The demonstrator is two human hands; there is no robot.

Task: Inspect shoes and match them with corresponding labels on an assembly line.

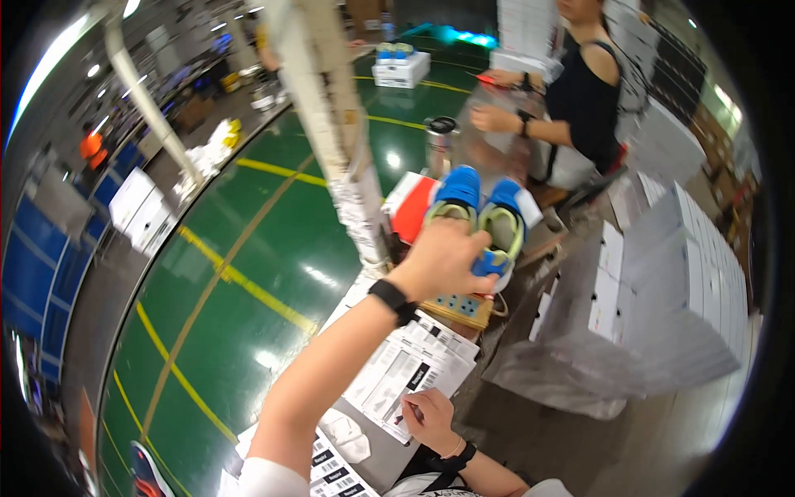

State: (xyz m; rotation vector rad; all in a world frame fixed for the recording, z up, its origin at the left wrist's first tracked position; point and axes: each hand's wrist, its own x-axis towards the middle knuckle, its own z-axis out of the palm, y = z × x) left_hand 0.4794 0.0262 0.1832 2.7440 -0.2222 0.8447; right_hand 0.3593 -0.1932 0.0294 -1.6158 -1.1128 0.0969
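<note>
A pair of blue shoes with lime-green linings, a left shoe [460, 189] and a right shoe [503, 215], stands ahead of me by a red and white box [409, 207]. My left hand [443, 258] reaches out to the pair, its fingers closed at the heel and opening of the left shoe and the thumb near the right shoe's heel. Closer in, my right hand [431, 421] hovers by printed label sheets [389, 377], fingers curled together. Whether it pinches something small is hidden. A crumpled white paper [346, 436] lies beside the sheets.
A white pillar [327, 124] rises beside the green table [240, 282] with yellow lines. A power strip [457, 310] and a metal tumbler [441, 149] stand nearby. A co-worker [584, 108] sits at the far right. Stacked white boxes [662, 273] fill the right side.
</note>
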